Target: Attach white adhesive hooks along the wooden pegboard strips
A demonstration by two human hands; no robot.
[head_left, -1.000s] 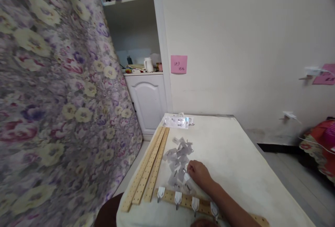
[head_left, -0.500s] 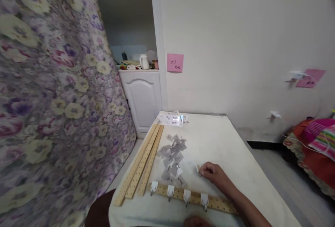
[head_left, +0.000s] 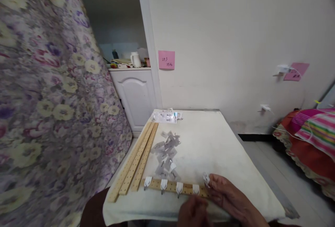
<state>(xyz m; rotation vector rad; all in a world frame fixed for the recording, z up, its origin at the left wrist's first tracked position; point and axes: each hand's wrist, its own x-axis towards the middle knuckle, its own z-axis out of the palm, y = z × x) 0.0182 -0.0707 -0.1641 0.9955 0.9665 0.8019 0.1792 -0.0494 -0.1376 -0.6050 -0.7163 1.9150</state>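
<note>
My right hand (head_left: pixel 229 193) pinches a small white hook (head_left: pixel 206 178) above the right part of a perforated wooden strip (head_left: pixel 171 186). My left hand (head_left: pixel 192 210) is at the table's front edge, just below that strip, its fingers curled together; whether anything is in them is hidden. Several white hooks sit in a row along the strip, the leftmost hook (head_left: pixel 148 181) near its left end and the rightmost hook (head_left: pixel 196 189) just above my left hand. Beyond the strip lies a loose pile of clear square hook pieces (head_left: pixel 167 155).
Several long perforated wooden strips (head_left: pixel 136 164) lie along the left side of the cloth-covered table (head_left: pixel 209 139). Clear packaging (head_left: pixel 164 116) rests at the far edge. A floral curtain (head_left: pixel 60 115) hangs at left, with a white cabinet (head_left: pixel 134 97) behind.
My right hand has come nearer and to the right with the hook, over the strip's right part. My left hand has risen further into view. The whole view has shifted slightly.
</note>
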